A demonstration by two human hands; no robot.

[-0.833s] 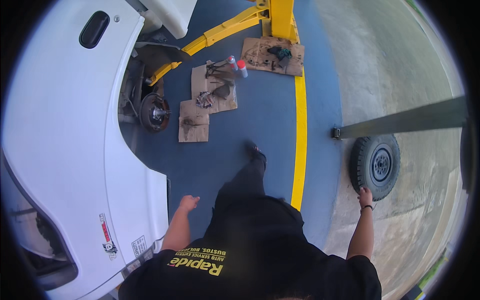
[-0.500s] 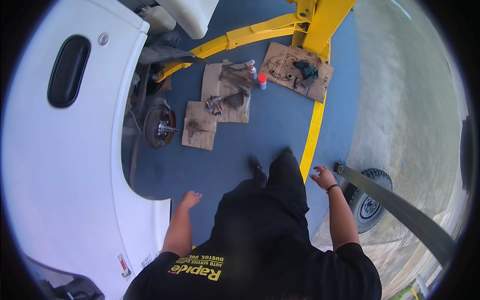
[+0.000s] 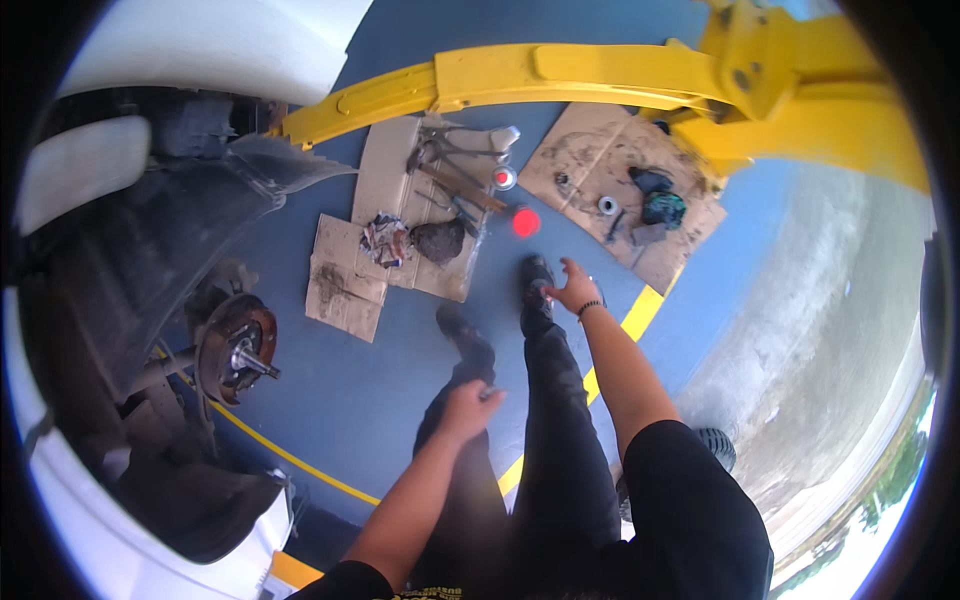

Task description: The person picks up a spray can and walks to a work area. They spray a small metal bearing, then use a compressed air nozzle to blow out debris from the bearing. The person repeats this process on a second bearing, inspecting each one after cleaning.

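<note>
My left hand (image 3: 468, 412) is closed in front of my thigh, with a small shiny bit showing at its fingertips; too little shows to name it. My right hand (image 3: 575, 288) is held out above my right shoe, fingers apart and nothing in them. The nearest thing beyond it is a can with a red cap (image 3: 525, 222) on the blue floor. A second can (image 3: 504, 178) with a red top stands farther off, beside a cardboard sheet (image 3: 385, 165) bearing hand tools (image 3: 455, 185), a crumpled printed rag (image 3: 385, 241) and a dark lump (image 3: 438, 242).
To the left, a white vehicle (image 3: 220, 45) has an exposed brake assembly (image 3: 238, 350) with a protruding spindle. A yellow lift arm (image 3: 560, 75) crosses the far side. Another cardboard sheet (image 3: 575, 140) carries dark rags (image 3: 662, 208) and a ring-shaped part (image 3: 608, 205). A tyre (image 3: 716, 447) lies behind my right arm.
I have moved forward, closer to the cardboard, cans and brake assembly. My right hand has come forward and inward; my left hand has swung in front of my leg.
</note>
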